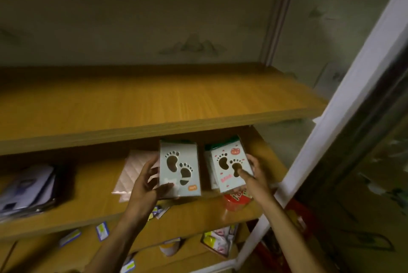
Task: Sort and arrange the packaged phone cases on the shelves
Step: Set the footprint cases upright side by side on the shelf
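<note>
The left hand (148, 182), its grip curled round a pale green boxed phone case with footprint cut-outs (180, 171), and the right hand (254, 173), its grip pinching a white, pink-marked twin (229, 169), hold both upright side by side at the middle wooden shelf (88, 206). Sorting looks partway. A pink quilted packet (132, 173) and small loose packs below (102, 230) lie scattered.

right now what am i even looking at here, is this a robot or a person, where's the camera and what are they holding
No robot: one camera worn on a person's head looks down at their two bare hands. The left hand grips a pale green footprint pack, fingers round its edge; the right hand grips a white footprint pack. Both are over the middle wooden shelf, where a pink quilted pack and a dark stack lie.
</note>
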Tool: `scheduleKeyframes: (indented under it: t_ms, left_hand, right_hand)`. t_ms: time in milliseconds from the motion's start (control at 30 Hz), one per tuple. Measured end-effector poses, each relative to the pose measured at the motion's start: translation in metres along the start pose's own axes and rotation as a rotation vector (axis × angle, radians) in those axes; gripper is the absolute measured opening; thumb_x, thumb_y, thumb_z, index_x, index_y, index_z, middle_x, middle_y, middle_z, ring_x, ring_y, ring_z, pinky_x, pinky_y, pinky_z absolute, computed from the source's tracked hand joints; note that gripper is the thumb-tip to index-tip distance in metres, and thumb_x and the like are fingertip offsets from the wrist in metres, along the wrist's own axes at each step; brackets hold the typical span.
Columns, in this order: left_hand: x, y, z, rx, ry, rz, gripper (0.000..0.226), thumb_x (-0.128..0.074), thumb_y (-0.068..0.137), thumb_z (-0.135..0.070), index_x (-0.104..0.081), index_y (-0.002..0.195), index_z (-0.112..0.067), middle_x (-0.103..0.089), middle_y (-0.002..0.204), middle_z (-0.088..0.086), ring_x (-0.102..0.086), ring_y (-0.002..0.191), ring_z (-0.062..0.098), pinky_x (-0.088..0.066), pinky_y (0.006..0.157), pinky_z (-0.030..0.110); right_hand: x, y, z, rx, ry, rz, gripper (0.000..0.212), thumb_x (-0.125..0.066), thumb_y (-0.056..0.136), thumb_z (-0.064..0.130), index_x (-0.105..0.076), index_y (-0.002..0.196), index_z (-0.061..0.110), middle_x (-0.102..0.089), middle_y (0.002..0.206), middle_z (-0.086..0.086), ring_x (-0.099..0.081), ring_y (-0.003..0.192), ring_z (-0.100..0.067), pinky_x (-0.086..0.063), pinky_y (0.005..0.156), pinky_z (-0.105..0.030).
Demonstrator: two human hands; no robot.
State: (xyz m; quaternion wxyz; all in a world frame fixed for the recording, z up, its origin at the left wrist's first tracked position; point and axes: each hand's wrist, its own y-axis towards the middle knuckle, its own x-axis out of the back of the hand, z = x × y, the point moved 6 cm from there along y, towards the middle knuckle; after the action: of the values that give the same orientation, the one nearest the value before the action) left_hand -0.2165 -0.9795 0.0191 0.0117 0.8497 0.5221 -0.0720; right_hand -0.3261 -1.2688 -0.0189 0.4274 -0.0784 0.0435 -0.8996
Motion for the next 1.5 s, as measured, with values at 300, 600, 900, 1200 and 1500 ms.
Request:
scheduleKeyframes:
  t_ms: [300,600,900,1200,1500]
  left_hand:
    - [-0.016,-0.018,0.013,-0.016,-0.018,-0.154,0.078,-0.068,0.077,0.011,-0.048,0.131,-0.042,-0.058,0.124,0.002,-0.062,0.109,0.021,-0.061,0.074,0.04]
    - [-0.046,-0.028,0.012,-0.053,0.019,-0.141,0.079,-0.067,0.077,0.012,-0.049,0.128,-0.045,-0.055,0.127,-0.004,-0.057,0.111,0.018,-0.059,0.065,0.029]
    - [-0.094,-0.001,0.028,0.032,-0.008,-0.133,0.081,-0.071,0.077,0.006,-0.038,0.141,-0.03,-0.053,0.129,0.006,-0.058,0.112,0.026,-0.059,0.079,0.043]
    - [-0.136,0.044,0.039,0.044,0.153,-0.038,0.073,-0.071,0.08,0.001,-0.037,0.142,-0.02,-0.056,0.121,0.001,-0.062,0.097,0.012,-0.06,0.068,0.028]
    - [-0.135,0.036,0.022,-0.206,0.827,-0.081,0.077,-0.074,0.081,-0.022,-0.031,0.145,-0.017,-0.054,0.133,0.009,-0.052,0.114,0.019,-0.052,0.082,0.021]
  right_hand:
    - [-0.004,0.032,-0.01,0.071,-0.198,0.106,0.055,-0.065,0.089,0.023,-0.038,0.135,0.032,-0.056,0.131,-0.001,-0.066,0.098,-0.012,-0.061,0.07,-0.031]
    - [0.029,0.02,0.018,0.333,-0.665,0.082,0.064,-0.062,0.086,0.046,-0.031,0.141,0.034,-0.04,0.142,0.002,-0.047,0.125,-0.021,-0.052,0.086,-0.033]
    - [0.052,0.007,0.029,0.388,-0.732,0.134,0.064,-0.061,0.088,0.045,-0.032,0.144,0.032,-0.038,0.147,0.003,-0.038,0.134,-0.019,-0.043,0.102,-0.042]
    - [0.071,0.015,0.03,0.367,-0.791,0.077,0.057,-0.058,0.09,0.042,-0.037,0.141,0.031,-0.043,0.143,0.005,-0.04,0.13,-0.016,-0.028,0.093,-0.027]
    - [0.07,0.016,0.022,0.319,-0.748,0.141,0.059,-0.056,0.09,0.045,-0.032,0.143,0.034,-0.039,0.146,0.005,-0.042,0.13,-0.017,-0.045,0.1,-0.041]
